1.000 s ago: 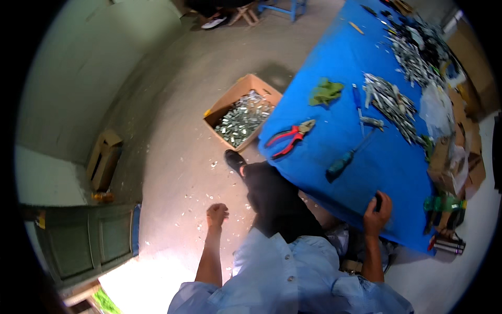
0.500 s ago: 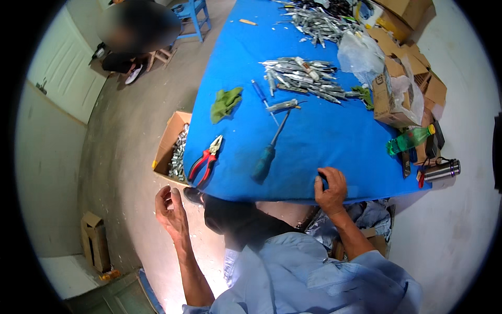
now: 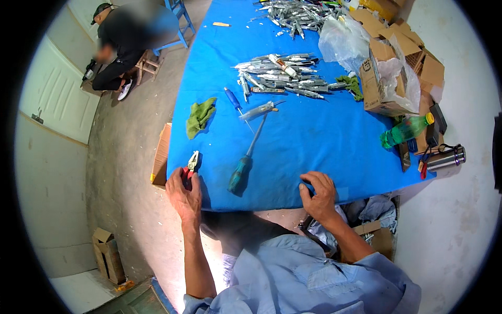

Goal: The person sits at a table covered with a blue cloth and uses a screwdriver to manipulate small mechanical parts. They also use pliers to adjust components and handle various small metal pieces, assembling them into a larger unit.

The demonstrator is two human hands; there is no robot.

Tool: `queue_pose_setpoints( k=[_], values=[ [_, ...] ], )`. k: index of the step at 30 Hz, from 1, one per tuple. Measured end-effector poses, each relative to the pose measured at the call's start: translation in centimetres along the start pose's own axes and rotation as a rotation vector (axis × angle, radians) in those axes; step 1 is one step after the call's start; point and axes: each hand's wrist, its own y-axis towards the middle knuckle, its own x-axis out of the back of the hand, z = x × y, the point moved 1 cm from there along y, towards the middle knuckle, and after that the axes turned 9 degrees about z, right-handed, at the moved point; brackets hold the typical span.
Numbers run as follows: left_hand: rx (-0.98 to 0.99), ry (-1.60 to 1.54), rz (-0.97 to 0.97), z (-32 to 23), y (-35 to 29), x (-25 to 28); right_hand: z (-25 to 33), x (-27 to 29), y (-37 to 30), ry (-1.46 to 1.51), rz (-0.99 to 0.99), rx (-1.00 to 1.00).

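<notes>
My left hand [image 3: 184,200] is over the near left corner of the blue-covered table, its fingers closed around the red and black handles of a pair of pliers [image 3: 193,161]. The metal jaws point away from me. My right hand [image 3: 320,196] rests at the table's near edge, fingers loosely curled and thumb apart, with only a dark gap between them. Between the hands lies a screwdriver [image 3: 239,175] with a teal handle, its shaft pointing away. Its tip meets a grey, pen-like metal piece [image 3: 258,110], which lies across the shaft of a blue-handled screwdriver [image 3: 232,98].
Similar grey pieces [image 3: 285,76] lie heaped farther back. A green cloth [image 3: 200,118] is at left, above a cardboard box [image 3: 161,157] beside the table. At right are a green bottle [image 3: 405,132], a steel flask [image 3: 447,158] and cardboard boxes [image 3: 376,94]. A person [image 3: 123,47] sits far left.
My left hand has moved from beside the table onto the pliers and closed on their handles. My right hand stays at the near edge. The whole view has shifted.
</notes>
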Motion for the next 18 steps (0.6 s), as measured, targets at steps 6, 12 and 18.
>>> queue_pose_setpoints(
  k=[6, 12, 18],
  values=[
    [-0.109, 0.109, -0.078, 0.2, 0.0, -1.1, 0.4, 1.6, 5.1, 0.232, 0.121, -0.054],
    [-0.156, 0.135, -0.111, -0.5, 0.2, -0.9, -1.5, -1.4, 15.5, 0.083, 0.024, 0.157],
    [-0.164, 0.113, -0.110, -0.7, 0.5, -0.9, -2.2, -5.0, 21.7, 0.047, 0.013, 0.246]
  ],
)
